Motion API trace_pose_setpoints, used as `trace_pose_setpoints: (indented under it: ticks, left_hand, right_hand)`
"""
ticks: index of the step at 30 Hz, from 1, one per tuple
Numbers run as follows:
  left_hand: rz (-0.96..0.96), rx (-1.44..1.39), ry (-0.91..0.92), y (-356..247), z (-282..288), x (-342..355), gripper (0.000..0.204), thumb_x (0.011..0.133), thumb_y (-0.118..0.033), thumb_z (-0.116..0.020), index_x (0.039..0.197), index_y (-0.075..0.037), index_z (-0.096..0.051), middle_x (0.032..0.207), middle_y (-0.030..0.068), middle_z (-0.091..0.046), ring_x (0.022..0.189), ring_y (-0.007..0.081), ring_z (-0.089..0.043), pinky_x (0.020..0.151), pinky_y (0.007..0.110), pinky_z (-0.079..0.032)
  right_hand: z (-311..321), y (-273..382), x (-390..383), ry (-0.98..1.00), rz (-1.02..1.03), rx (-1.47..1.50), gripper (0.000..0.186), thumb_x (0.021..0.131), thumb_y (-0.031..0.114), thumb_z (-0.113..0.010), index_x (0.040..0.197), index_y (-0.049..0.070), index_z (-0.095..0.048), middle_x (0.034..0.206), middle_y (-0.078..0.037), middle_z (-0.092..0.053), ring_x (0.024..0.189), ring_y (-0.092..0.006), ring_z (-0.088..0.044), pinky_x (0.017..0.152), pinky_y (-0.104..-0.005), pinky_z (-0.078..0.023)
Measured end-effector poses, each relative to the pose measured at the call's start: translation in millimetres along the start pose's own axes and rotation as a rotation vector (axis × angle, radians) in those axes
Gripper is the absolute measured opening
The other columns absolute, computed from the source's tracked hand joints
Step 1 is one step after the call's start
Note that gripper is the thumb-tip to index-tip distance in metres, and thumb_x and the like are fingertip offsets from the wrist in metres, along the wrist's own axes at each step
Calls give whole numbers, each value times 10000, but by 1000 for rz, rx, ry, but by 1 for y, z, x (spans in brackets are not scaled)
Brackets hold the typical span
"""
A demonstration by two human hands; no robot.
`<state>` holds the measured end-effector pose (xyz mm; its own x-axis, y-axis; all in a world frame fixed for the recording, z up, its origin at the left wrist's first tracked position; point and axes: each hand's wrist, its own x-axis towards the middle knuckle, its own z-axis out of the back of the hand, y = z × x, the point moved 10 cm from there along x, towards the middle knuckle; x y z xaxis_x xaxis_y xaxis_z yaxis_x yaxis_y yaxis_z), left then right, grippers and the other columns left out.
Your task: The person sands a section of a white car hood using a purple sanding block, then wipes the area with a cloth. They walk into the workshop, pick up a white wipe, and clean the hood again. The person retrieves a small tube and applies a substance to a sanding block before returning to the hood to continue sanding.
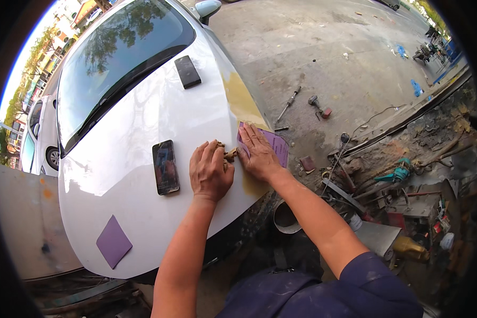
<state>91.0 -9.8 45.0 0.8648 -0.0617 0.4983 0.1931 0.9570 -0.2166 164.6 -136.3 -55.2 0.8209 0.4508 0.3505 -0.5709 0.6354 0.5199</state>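
Sandpaper [273,144], a purple sheet, lies on the hood's [143,132] tan filler patch [244,100] under the flat, spread right hand [257,153]. The left hand [211,172] pinches a small brown block [230,155] beside it. Filler looks unpainted, so sanding seems unfinished.

Your right hand [258,153] covers much of the purple sheet [276,146], and your left hand [211,170] hides most of the small brown piece [230,155] beside it. Right of the sheet, the ground clutter [408,196] is too jumbled to identify.
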Motion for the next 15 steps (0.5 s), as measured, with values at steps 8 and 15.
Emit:
trace_pose_setpoints:
  ticks: [8, 15]
  left_hand:
    - [9, -19, -4, 3, 1, 1, 390, 819, -167, -755, 1185, -30, -746, 1378, 171, -743, 1349, 396, -658, 1185, 523, -500]
    - [11, -21, -2, 2, 0, 1, 389, 805, -169, -763, 1167, -27, -743, 1361, 180, -749, 1325, 406, -669, 1191, 546, -499]
  right_hand:
    - [3, 63, -110, 86, 5, 69, 812, 1078, 354, -656, 1730, -24, -354, 1812, -272, -309, 1707, -435, -255, 1383, -585, -212]
    - [-4, -16, 22, 8, -71, 9, 764, 1109, 335, -600, 1742, -2, -335, 1817, -249, -313, 1700, -412, -276, 1383, -552, -239]
